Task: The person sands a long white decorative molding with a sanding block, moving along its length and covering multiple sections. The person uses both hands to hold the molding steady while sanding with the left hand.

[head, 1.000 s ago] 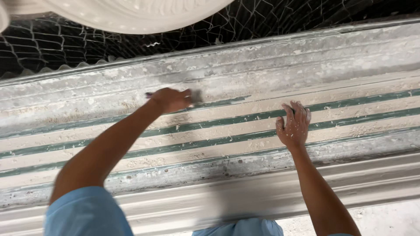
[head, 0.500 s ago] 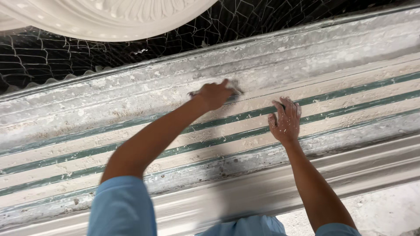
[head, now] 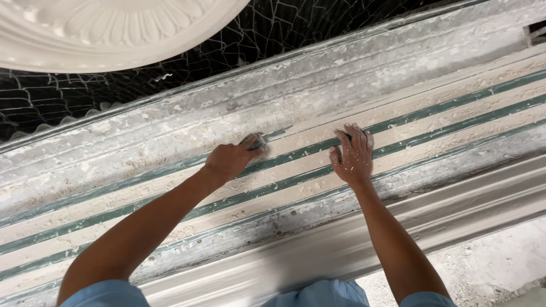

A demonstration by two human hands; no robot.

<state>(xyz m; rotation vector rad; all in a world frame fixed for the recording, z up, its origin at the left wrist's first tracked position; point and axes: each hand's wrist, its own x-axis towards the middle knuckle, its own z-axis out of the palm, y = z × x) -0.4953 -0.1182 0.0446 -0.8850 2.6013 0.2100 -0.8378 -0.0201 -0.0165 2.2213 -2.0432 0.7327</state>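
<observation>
Left hand point(head: 230, 161) is curled shut around a small grey scraping tool point(head: 257, 142), only its tip showing past the fingers; tool tip is pressed on the long plaster-caked mould with green grooves point(head: 455, 122), roughly mid-scene, on the far side of the pale striped band

Right hand point(head: 352, 156) lies flat on the same mould, just right of the left one, fingers spread and extended, holding nothing, dusted white with plaster

Hands are near each other but apart; the tool sits between them, closer to the left

Mould runs diagonally from near left to far right, crusted with white residue

Far left: white round ornamental plaster medallion point(head: 108, 28) resting over black wire mesh point(head: 170, 79)

Near right: dusty grey floor point(head: 500, 267) past the mould's smooth edge

Light blue sleeves point(head: 105, 294) at the near edge
</observation>
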